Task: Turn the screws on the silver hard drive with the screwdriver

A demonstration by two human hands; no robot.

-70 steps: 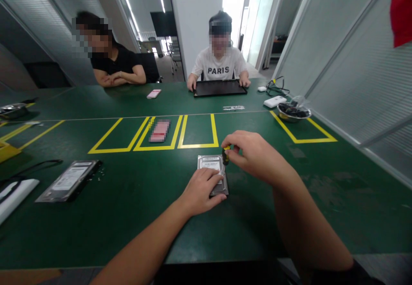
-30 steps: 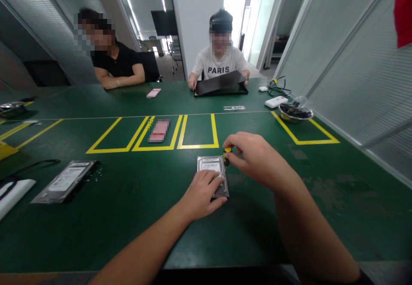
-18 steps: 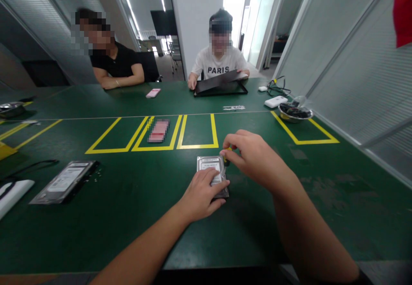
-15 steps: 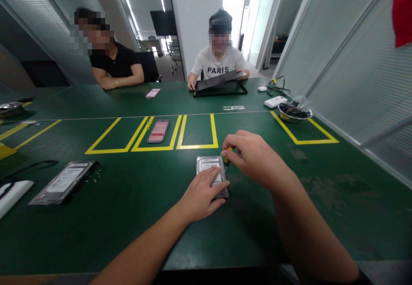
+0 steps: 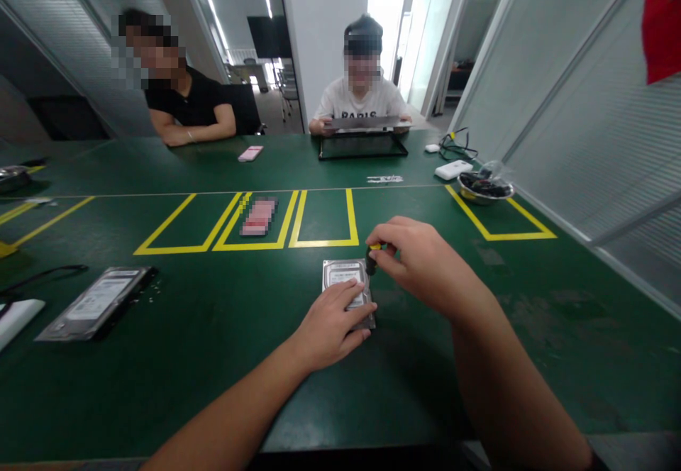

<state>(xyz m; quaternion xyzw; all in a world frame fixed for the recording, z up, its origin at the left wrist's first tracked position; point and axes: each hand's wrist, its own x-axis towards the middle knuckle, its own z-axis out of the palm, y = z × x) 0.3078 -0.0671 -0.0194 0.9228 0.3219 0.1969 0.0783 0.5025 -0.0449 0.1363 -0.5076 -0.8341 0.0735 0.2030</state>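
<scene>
Your bare, splayed left hand [image 5: 330, 320] points toward two o'clock; your bare, curled right hand [image 5: 411, 258] pinches toward ten.

silver HDD [image 5: 343, 271], blk/ylw screwdriver [image 5: 371, 265], grn table [image 5: 159, 357]

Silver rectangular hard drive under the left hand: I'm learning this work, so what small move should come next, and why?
Perhaps a slight twist of the yellow-and-black screwdriver-like tool: the right hand pinches it near the upper right corner of the silver rectangular hard drive, which the left hand lies across. Whether the tip is seated is unclear.
</scene>
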